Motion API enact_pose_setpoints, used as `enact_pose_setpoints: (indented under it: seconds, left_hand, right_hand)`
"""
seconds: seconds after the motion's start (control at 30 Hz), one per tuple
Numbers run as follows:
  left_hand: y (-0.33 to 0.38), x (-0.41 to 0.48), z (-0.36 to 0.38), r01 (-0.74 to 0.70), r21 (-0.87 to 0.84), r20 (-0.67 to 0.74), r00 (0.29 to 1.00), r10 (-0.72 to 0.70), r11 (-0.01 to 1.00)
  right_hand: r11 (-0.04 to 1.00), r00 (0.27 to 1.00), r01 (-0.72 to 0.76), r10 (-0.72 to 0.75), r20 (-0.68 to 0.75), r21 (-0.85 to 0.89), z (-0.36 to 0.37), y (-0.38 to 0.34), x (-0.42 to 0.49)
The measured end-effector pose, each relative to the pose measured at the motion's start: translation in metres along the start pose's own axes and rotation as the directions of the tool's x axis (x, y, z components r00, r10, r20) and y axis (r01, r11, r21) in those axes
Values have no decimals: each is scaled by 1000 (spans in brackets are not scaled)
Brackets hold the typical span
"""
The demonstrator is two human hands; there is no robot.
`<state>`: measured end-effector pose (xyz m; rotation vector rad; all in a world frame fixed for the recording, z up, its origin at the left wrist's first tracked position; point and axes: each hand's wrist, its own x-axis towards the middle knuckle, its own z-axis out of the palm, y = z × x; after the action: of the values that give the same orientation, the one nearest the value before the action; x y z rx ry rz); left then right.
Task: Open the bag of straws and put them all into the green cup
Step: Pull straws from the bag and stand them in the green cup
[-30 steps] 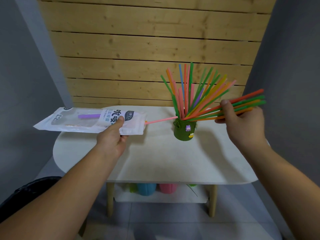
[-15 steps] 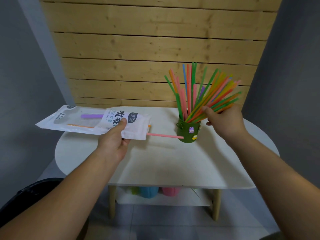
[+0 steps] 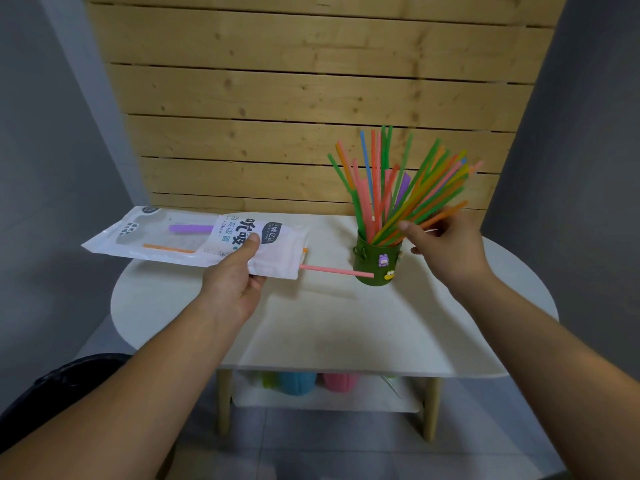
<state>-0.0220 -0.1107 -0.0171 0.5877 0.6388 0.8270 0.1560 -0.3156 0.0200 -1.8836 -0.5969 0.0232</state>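
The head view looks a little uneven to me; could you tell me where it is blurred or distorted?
In the head view, the right hand and the straws by it are motion-smeared, while the bag in the left hand reads sharp; the wide lens bows the wooden wall's edges inward; soft light throws a faint shadow of the green cup on the table; no glare.

White table, green cup upright on it

Single head view, wide-angle, looking forward and down from above table, close range, facing wood-slat wall.
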Motion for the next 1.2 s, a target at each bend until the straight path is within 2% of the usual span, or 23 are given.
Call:
enact_pose_setpoints:
  seconds: [0.13, 0.2, 0.27, 0.33, 0.4, 0.53, 0.6, 0.8, 0.93, 1.1, 1.2]
  left_hand:
    - [1, -2, 1, 1, -15, -2, 1000, -1, 1000]
    - [3, -3, 2, -3, -31, 1, 1000, 3, 1000]
    - [3, -5, 4, -8, -45, 13, 1000, 9, 999]
    - [4, -8, 7, -16, -57, 45, 999, 18, 998]
    - [4, -13, 10, -30, -39, 101, 994, 34, 999]
    - [5, -21, 15, -104, 40, 243, 966, 91, 994]
    - [5, -24, 17, -130, 78, 292, 951, 102, 988]
    - [3, -25, 19, -180, 191, 363, 926, 101, 965]
    - [2, -31, 25, -208, 225, 397, 912, 106, 952]
    - [1, -38, 30, -315, 255, 419, 888, 189, 914]
    - [-1, -40, 32, -311, 244, 398, 896, 197, 919]
  right_hand:
    - [971, 972, -233, 234, 23, -56, -6, -2, -12]
    - [921, 905, -385, 391, 169, -69, -5, -3, -24]
    - [842, 804, -536, 488, 339, 60, 2, -9, -38]
    - [693, 728, -665, 515, 453, 280, 17, -14, -48]
    - [510, 689, -724, 507, 518, 465, 35, -17, -56]
    - [181, 664, -715, 478, 575, 675, 68, -28, -67]
    - [105, 673, -686, 466, 574, 720, 75, -33, -69]
    - [92, 691, -661, 461, 556, 745, 81, -32, -68]
    - [123, 697, -672, 437, 568, 730, 83, -32, -71]
    - [173, 712, -672, 418, 564, 720, 85, -37, -77]
    - [202, 727, -663, 405, 555, 721, 86, -38, -78]
